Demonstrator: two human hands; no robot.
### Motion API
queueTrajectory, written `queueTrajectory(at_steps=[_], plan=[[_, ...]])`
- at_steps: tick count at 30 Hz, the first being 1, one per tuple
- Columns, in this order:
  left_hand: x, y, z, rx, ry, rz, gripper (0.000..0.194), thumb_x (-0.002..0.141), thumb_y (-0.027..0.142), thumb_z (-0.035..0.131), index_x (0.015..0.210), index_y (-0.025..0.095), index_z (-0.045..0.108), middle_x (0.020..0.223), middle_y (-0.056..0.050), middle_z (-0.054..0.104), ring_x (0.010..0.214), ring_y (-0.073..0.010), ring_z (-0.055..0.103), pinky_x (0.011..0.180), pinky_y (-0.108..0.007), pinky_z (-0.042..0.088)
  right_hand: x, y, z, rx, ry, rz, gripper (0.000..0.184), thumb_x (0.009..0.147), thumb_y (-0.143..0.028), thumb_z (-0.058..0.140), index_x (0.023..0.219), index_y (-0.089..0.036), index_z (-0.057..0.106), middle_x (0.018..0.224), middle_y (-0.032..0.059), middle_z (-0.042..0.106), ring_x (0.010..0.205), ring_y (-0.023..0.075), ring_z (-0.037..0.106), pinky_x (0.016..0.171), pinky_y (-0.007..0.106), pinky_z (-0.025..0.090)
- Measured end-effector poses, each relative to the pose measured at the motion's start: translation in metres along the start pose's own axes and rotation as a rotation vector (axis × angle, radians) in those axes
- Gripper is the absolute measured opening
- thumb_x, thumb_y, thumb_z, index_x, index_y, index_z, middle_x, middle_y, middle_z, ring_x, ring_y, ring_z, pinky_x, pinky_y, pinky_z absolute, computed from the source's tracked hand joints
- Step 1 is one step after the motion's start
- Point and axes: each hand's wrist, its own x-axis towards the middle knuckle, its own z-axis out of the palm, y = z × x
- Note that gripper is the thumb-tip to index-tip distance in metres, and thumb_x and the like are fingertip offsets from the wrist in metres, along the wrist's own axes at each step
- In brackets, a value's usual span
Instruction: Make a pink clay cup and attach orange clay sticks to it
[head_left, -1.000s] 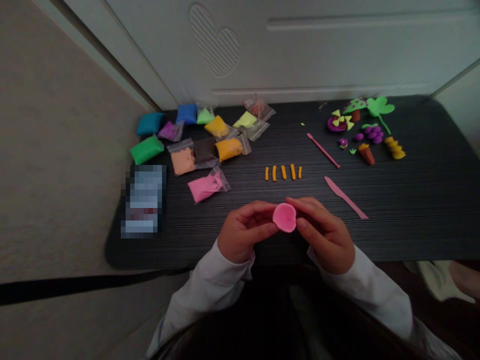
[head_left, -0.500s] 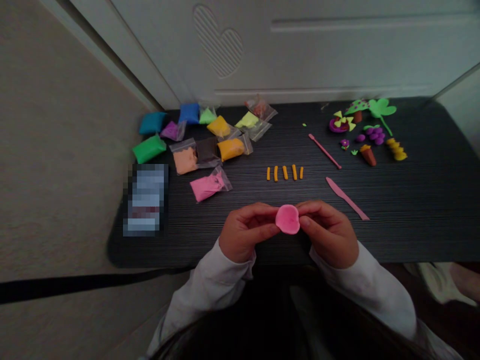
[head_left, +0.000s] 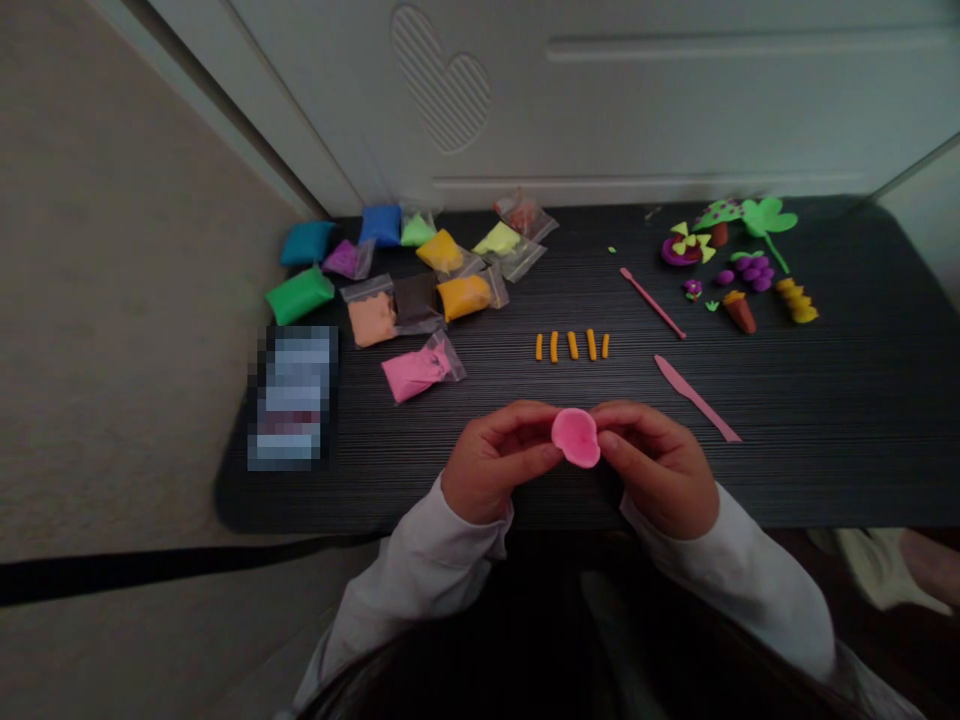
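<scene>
A small hollow cup of pink modelling clay (head_left: 576, 438) is held up over the near part of the table. My left hand (head_left: 499, 460) pinches its left rim between thumb and fingers. On the opposite side, my right hand (head_left: 660, 465) grips the right rim with its thumb near the inner edge. The cup's opening faces me, and its outer back is hidden. Just beyond lies a row of several short orange clay strips (head_left: 572, 346). To the right rest a pink plastic knife (head_left: 696, 398) and a thin pink modelling stick (head_left: 652, 302).
Bags of coloured clay, among them a pink bag (head_left: 415, 372) and a green bag (head_left: 300, 295), cover the left of the dark table (head_left: 480, 500). A phone (head_left: 294, 398) lies at the left edge. Finished figures, including purple grapes (head_left: 752, 270) and a green flower (head_left: 769, 217), stand back right.
The pink cup's rim has changed shape slightly between my fingers, its lower left side dipping inward. Both hands keep their hold, and the view has shifted a little.
</scene>
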Motion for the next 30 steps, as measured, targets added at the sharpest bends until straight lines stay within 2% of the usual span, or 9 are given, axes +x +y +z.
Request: queueTrajectory(at_steps=[3, 7, 10, 13, 16, 18, 21, 25, 30], plan=[[-0.0002, 0.0009, -0.0009, 0.057, -0.012, 0.027, 0.023, 0.063, 0.011, 0.069, 0.083, 0.022, 0.069, 0.088, -0.002, 0.065, 0.084, -0.0135, 0.059, 0.078, -0.028, 0.047, 0.0005, -0.0001, -0.0002, -0.013, -0.012, -0.022, 0.014, 0.077, -0.022, 0.059, 0.088, -0.027, 0.065, 0.083, -0.0006, 0.065, 0.08, 0.0134, 0.06, 0.071, 0.029, 0.05], [-0.0005, 0.0018, -0.0012, 0.027, -0.048, 0.011, 0.022, 0.064, 0.009, 0.068, 0.082, 0.021, 0.069, 0.084, -0.001, 0.066, 0.081, -0.0117, 0.059, 0.077, -0.026, 0.047, 0.0014, -0.0001, -0.0025, -0.059, -0.037, -0.044, 0.015, 0.077, -0.021, 0.058, 0.089, -0.028, 0.065, 0.082, -0.0004, 0.063, 0.08, 0.0137, 0.058, 0.071, 0.029, 0.048], [-0.0003, 0.0015, 0.0004, -0.025, -0.022, -0.005, 0.021, 0.061, 0.009, 0.07, 0.079, 0.02, 0.068, 0.08, 0.001, 0.067, 0.077, -0.0106, 0.06, 0.074, -0.024, 0.048, 0.0006, 0.0, -0.0025, -0.1, -0.052, -0.038, 0.015, 0.079, -0.023, 0.056, 0.09, -0.028, 0.065, 0.083, 0.0005, 0.063, 0.08, 0.0146, 0.058, 0.072, 0.031, 0.048], [0.0006, 0.0012, 0.0025, -0.1, 0.032, -0.044, 0.021, 0.062, 0.011, 0.071, 0.081, 0.02, 0.067, 0.074, 0.002, 0.068, 0.069, -0.0094, 0.061, 0.067, -0.022, 0.049, -0.0023, 0.001, 0.0005, -0.094, -0.035, -0.02, 0.023, 0.082, -0.023, 0.05, 0.103, -0.029, 0.058, 0.09, 0.0008, 0.063, 0.083, 0.0145, 0.058, 0.075, 0.032, 0.049], [0.002, 0.0018, 0.004, -0.145, 0.082, -0.065, 0.021, 0.063, 0.013, 0.07, 0.082, 0.019, 0.065, 0.072, 0.001, 0.068, 0.063, -0.0086, 0.061, 0.065, -0.022, 0.049, -0.0045, 0.002, 0.0036, -0.184, 0.008, -0.106, 0.036, 0.08, -0.02, 0.052, 0.115, -0.031, 0.049, 0.104, 0.0036, 0.056, 0.09, 0.0165, 0.056, 0.081, 0.037, 0.048], [0.0023, 0.0025, 0.0043, -0.156, 0.101, -0.078, 0.021, 0.063, 0.012, 0.07, 0.082, 0.018, 0.065, 0.075, 0.001, 0.069, 0.066, -0.0094, 0.062, 0.068, -0.023, 0.05, -0.0042, 0.002, 0.0043, -0.348, 0.01, -0.213, 0.04, 0.075, -0.017, 0.058, 0.112, -0.03, 0.052, 0.11, 0.0053, 0.051, 0.098, 0.0194, 0.052, 0.087, 0.041, 0.044], [0.0018, 0.0028, 0.0037, -0.162, 0.103, -0.1, 0.022, 0.062, 0.011, 0.07, 0.083, 0.018, 0.065, 0.08, 0.0, 0.07, 0.072, -0.0108, 0.064, 0.072, -0.024, 0.051, -0.0019, 0.0011, 0.0041, -0.537, -0.004, -0.314, 0.037, 0.07, -0.014, 0.063, 0.103, -0.028, 0.056, 0.106, 0.0055, 0.05, 0.102, 0.0207, 0.049, 0.09, 0.041, 0.041], [0.0009, 0.0009, 0.0023, -0.145, 0.093, -0.087, 0.023, 0.063, 0.01, 0.069, 0.084, 0.019, 0.066, 0.082, 0.0, 0.07, 0.076, -0.0103, 0.064, 0.073, -0.021, 0.05, 0.0001, -0.0001, 0.0047, -0.627, -0.017, -0.345, 0.03, 0.071, -0.013, 0.062, 0.097, -0.026, 0.057, 0.101, 0.0056, 0.052, 0.097, 0.0196, 0.051, 0.085, 0.04, 0.044], [0.0016, -0.0031, 0.0004, -0.042, 0.138, 0.002, 0.024, 0.063, 0.008, 0.069, 0.083, 0.021, 0.066, 0.082, 0.001, 0.07, 0.076, -0.0107, 0.064, 0.073, -0.023, 0.051, 0.0001, 0.0005, 0.0059, -0.693, -0.032, -0.355, 0.026, 0.071, -0.015, 0.061, 0.095, -0.025, 0.059, 0.101, 0.0063, 0.053, 0.095, 0.02, 0.052, 0.083, 0.041, 0.045]])
